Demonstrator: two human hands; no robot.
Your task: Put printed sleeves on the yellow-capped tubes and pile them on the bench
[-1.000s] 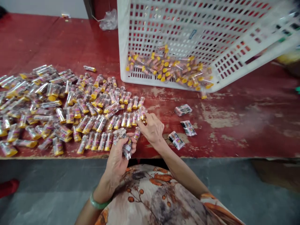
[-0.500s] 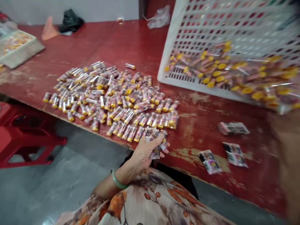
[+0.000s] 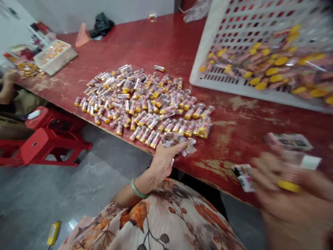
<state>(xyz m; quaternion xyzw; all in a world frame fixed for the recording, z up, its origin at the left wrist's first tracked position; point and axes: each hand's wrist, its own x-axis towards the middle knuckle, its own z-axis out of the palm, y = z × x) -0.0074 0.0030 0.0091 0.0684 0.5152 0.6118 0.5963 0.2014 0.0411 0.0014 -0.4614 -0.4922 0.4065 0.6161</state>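
Observation:
My left hand (image 3: 163, 160) rests at the near edge of the red table (image 3: 145, 45), closed round a small bundle of clear-wrapped tubes (image 3: 182, 144). Just beyond it lies a wide spread of the same yellow-capped tubes (image 3: 140, 100), partly laid in rows. My right hand (image 3: 283, 198) is at the lower right, close to the camera and smeared by motion. Its fingers curl round pink tubes with a yellow cap (image 3: 287, 185).
A white plastic basket (image 3: 205, 71) stands tilted at the back right with several tubes inside. Flat printed packets (image 3: 288, 140) (image 3: 243, 177) lie on the table's right part. A red stool (image 3: 44, 142), another person's arm (image 3: 7, 88) and a tray (image 3: 56, 55) are on the left.
The view has swung left. My right hand left the rows, reached out to the right and is now back in close with tubes. My left hand has kept its bundle at the table edge.

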